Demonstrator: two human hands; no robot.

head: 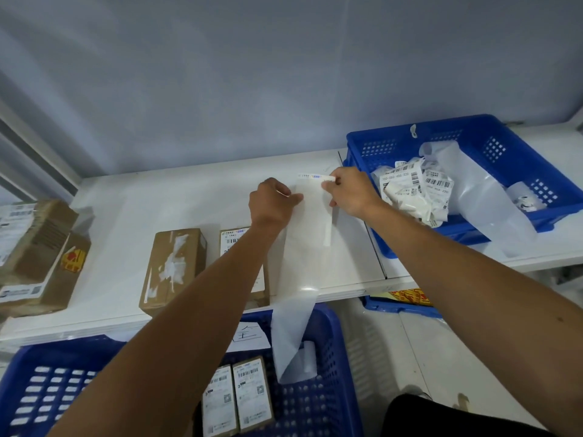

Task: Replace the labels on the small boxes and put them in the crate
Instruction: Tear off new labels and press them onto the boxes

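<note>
My left hand [273, 201] presses down on a translucent backing strip [307, 234] that runs across the white shelf and hangs over its front edge. My right hand [348, 192] pinches a white printed label [315, 177] and holds its top edge curled up off the strip. A brown box with torn label residue [173, 269] lies on the shelf to the left. Beside it a second box with a label [235, 244] is partly hidden by my left forearm. Two labelled small boxes [236, 395] lie in the blue crate [328, 373] below.
A second blue crate [504, 137] at the right back holds crumpled old labels [413, 190] and loose backing film. Larger brown parcels [38, 257] are stacked at the left end of the shelf [132, 209]. Another blue bin [400, 302] sits under the shelf.
</note>
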